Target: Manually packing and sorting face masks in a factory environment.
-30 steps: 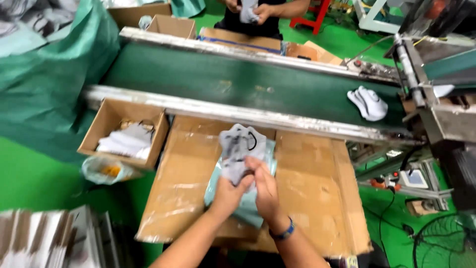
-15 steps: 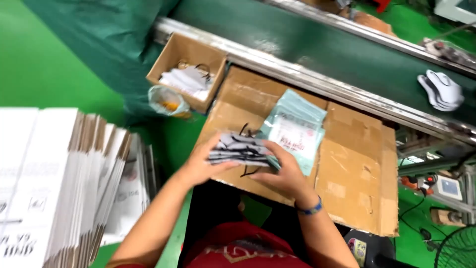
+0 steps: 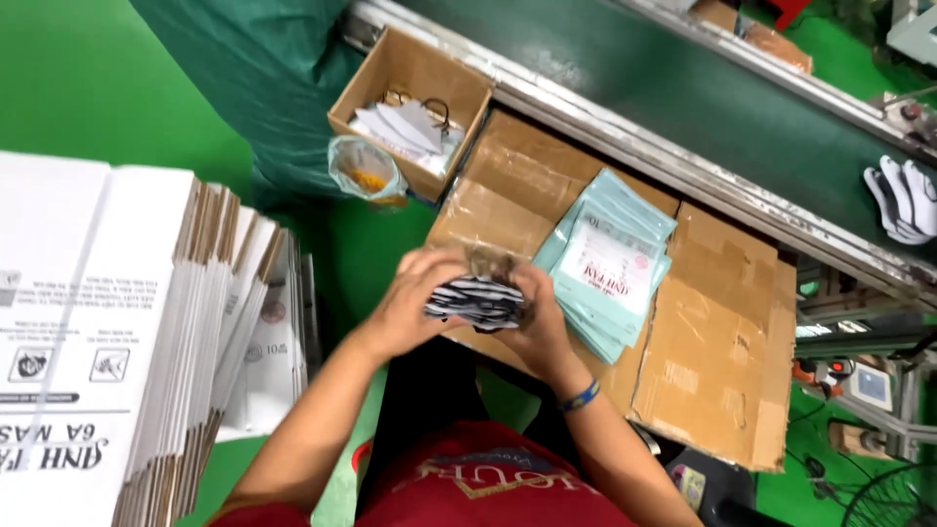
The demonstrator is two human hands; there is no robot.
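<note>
Both hands, left hand (image 3: pixel 415 303) and right hand (image 3: pixel 537 317), have lifted the grey-and-white stack of face masks (image 3: pixel 476 301) off the cardboard-covered desk (image 3: pixel 722 371), gripping it squared at the near edge.

2 hands (image 3: pixel 468 307), 1 stack of masks (image 3: pixel 478 301), 1 pile of teal pouches (image 3: pixel 610 262), 1 open carton (image 3: pixel 410 107), 1 plastic bag (image 3: pixel 363 171).
</note>
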